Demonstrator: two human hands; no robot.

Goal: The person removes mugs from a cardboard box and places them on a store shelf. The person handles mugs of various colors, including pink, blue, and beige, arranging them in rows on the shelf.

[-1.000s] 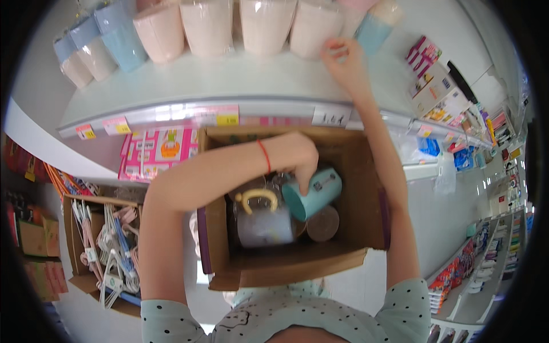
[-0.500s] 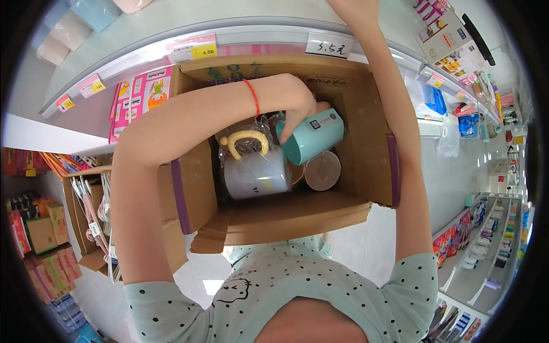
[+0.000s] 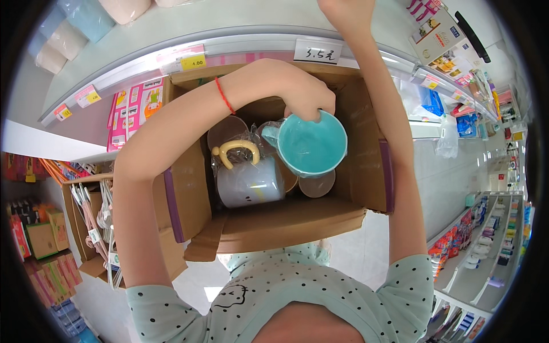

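Observation:
My left hand [image 3: 309, 98], with a red string on its wrist, pinches the far rim of a turquoise mug [image 3: 313, 146]. The mug's mouth faces up toward me and its handle points left. It is above an open cardboard box [image 3: 291, 231]. Inside the box lies a pale mug in clear wrap [image 3: 250, 184] with a yellow curved handle, on its side. Beside it are a round cup [image 3: 317, 184] and other cups partly hidden beneath the turquoise mug. My right hand [image 3: 347, 12] reaches over the shelf at the top edge; its fingers are cut off.
A white shelf edge [image 3: 246, 46] with price tags runs beyond the box. Pink packages [image 3: 134, 111] stand left of it, and wrapped rolls [image 3: 86, 17] sit on the shelf. Another carton with white cords [image 3: 91, 223] is at the left. Stocked shelves [image 3: 486, 246] line the right.
My left hand has lifted the turquoise mug and tipped it so its mouth now faces up. The cups beneath show more. My right hand has shifted slightly left.

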